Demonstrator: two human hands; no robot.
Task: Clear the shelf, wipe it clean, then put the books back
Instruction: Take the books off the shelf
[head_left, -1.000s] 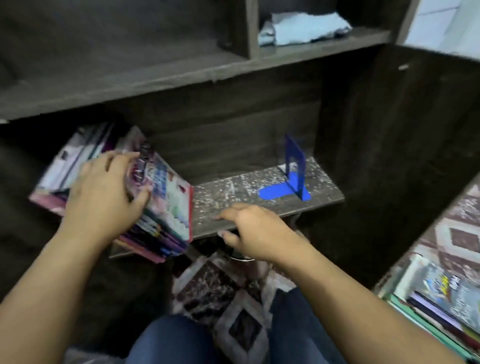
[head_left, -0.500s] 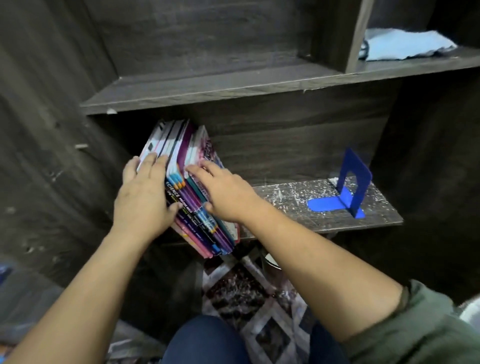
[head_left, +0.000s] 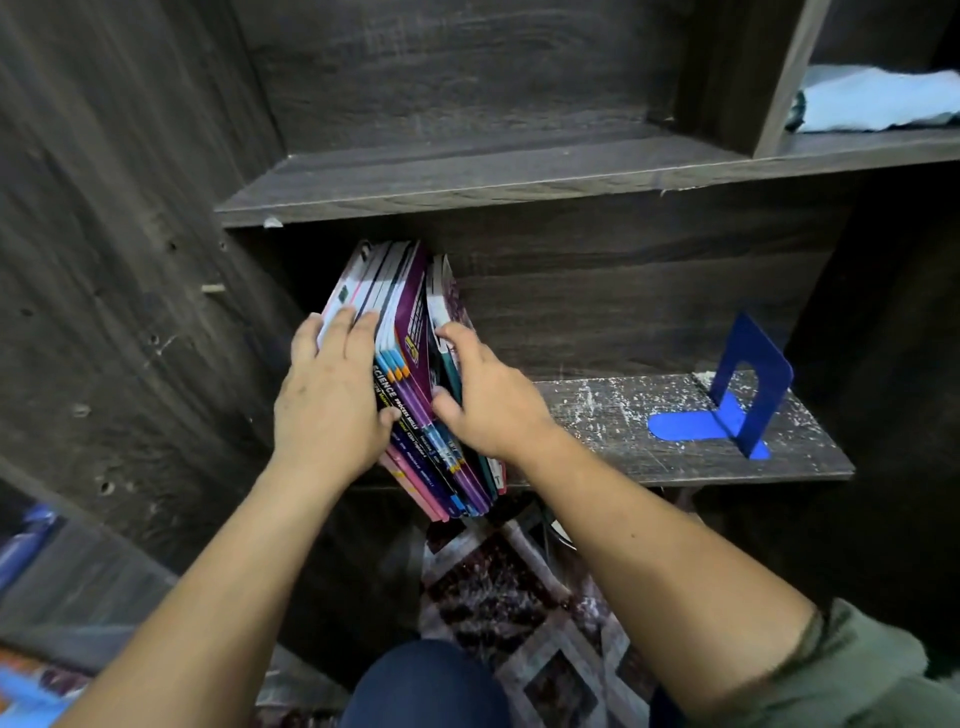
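Observation:
A bundle of several thin books (head_left: 410, 374) stands on end at the left of the dusty dark wooden shelf (head_left: 613, 421), spines toward me, bottoms overhanging the front edge. My left hand (head_left: 332, 405) lies against the bundle's left side, fingers over the outer cover and thumb on the spines. My right hand (head_left: 483, 400) grips the right side, fingers curled round the outermost books. A blue metal bookend (head_left: 748, 395) stands at the shelf's right end, apart from the books.
A light blue cloth (head_left: 872, 101) lies on the upper shelf (head_left: 467, 182) at top right. Dark wooden side panels close in both sides. A patterned rug (head_left: 524, 613) covers the floor below, and my knees are at the bottom edge.
My right hand came off the shelf edge and onto the right side of the books. The leaning bundle has been stood more upright between both hands, and the camera has turned left.

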